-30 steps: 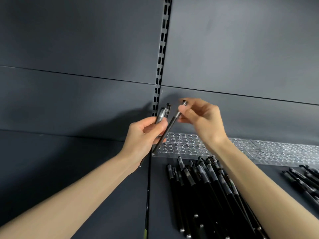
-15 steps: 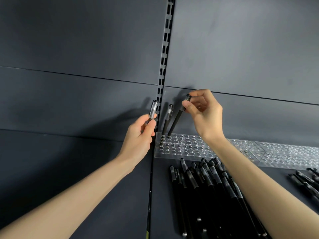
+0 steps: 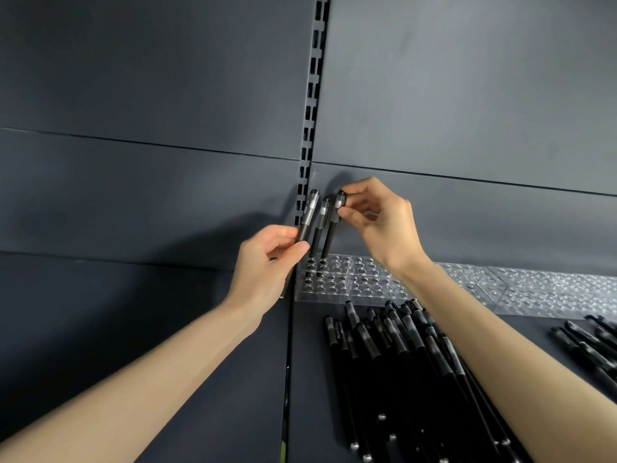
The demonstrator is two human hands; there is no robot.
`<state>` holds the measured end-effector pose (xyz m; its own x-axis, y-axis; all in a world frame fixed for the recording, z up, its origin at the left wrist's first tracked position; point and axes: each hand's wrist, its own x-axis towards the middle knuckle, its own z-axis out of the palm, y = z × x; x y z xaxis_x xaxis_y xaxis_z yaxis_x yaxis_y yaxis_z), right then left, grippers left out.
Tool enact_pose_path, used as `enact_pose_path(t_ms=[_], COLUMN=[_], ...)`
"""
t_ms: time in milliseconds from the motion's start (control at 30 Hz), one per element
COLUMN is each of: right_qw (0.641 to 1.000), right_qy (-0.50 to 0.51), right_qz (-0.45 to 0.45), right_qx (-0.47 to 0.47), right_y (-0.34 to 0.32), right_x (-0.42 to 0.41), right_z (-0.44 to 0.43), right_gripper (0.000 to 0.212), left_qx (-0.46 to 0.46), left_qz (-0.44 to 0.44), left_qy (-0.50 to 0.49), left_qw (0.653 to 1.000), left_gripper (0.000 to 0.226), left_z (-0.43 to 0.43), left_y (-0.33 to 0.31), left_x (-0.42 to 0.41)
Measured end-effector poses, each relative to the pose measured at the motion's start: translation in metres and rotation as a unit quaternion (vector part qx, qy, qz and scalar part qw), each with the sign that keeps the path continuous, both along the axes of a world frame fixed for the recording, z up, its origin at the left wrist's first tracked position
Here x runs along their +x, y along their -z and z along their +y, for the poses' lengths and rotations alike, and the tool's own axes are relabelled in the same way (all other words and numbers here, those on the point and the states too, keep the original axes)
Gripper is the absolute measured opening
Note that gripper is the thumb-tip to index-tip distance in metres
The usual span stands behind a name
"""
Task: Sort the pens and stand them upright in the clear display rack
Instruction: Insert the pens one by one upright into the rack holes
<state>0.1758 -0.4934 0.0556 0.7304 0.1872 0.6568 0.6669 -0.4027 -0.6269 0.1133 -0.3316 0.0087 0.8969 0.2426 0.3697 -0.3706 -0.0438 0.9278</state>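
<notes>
A clear display rack (image 3: 367,284) with rows of round holes lies along the back wall. My left hand (image 3: 267,265) grips a black pen (image 3: 309,217) by its barrel, just left of the rack's left end. A second black pen (image 3: 319,228) stands upright in a hole at the rack's far left. Right beside it, a third black pen (image 3: 332,228) stands with its lower end in the rack, and my right hand (image 3: 377,222) pinches its cap end. A pile of black pens (image 3: 400,355) lies on the shelf in front of the rack.
More clear rack sections (image 3: 551,289) continue to the right. A smaller group of black pens (image 3: 591,342) lies at the right edge. A slotted metal upright (image 3: 312,111) runs up the dark grey back wall behind my hands.
My right hand has brought its pen from a slant to upright and lowered its tip into the rack beside the standing pen. My left hand has moved its pen closer to the rack.
</notes>
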Motion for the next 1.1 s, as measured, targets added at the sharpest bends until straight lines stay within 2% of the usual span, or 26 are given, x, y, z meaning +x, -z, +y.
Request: enact_pose_path(t_ms=[300,433,567,667,733,833,900,1000,1100], right_qw=[0.999,0.999,0.99,0.985,0.981,0.986,0.987,0.99,0.99], right_qy=[0.01,0.008,-0.084,-0.108,-0.116,-0.07,-0.04,-0.001,0.011], right_qz=[0.029,0.021,0.087,0.104,0.103,0.063,0.029,-0.003,0.006], right_qx=[-0.038,0.026,0.074,0.089,0.116,0.141,0.152,0.144,0.141], right_y=[0.004,0.001,0.0,0.002,-0.003,-0.016,-0.024,-0.025,-0.021], right_x=[-0.005,-0.019,-0.034,-0.037,-0.037,-0.031,-0.026,-0.02,-0.015], right_z=[0.0,-0.003,-0.007,-0.008,-0.01,-0.02,-0.023,-0.021,-0.016], right_gripper=[0.022,0.023,0.022,0.022,0.02,0.026,0.03,0.032,0.032], left_qx=[-0.012,-0.008,0.004,0.008,0.04,0.152,0.221,0.25,0.254], left_qz=[0.015,0.02,0.021,0.027,0.017,-0.022,-0.025,0.027,0.046], left_qy=[0.0,0.025,0.066,0.089,0.078,-0.008,-0.046,-0.038,-0.028], left_qw=[1.0,0.999,0.998,0.996,0.996,0.988,0.974,0.967,0.966], left_gripper=[0.017,0.017,0.018,0.018,0.016,0.016,0.027,0.051,0.061], left_z=[0.002,-0.002,-0.012,-0.018,-0.017,-0.011,-0.006,-0.004,-0.006], left_y=[0.003,0.004,0.003,0.002,0.001,0.003,0.007,0.016,0.024], left_x=[-0.003,-0.004,-0.008,-0.011,-0.011,-0.007,-0.004,0.0,0.002])
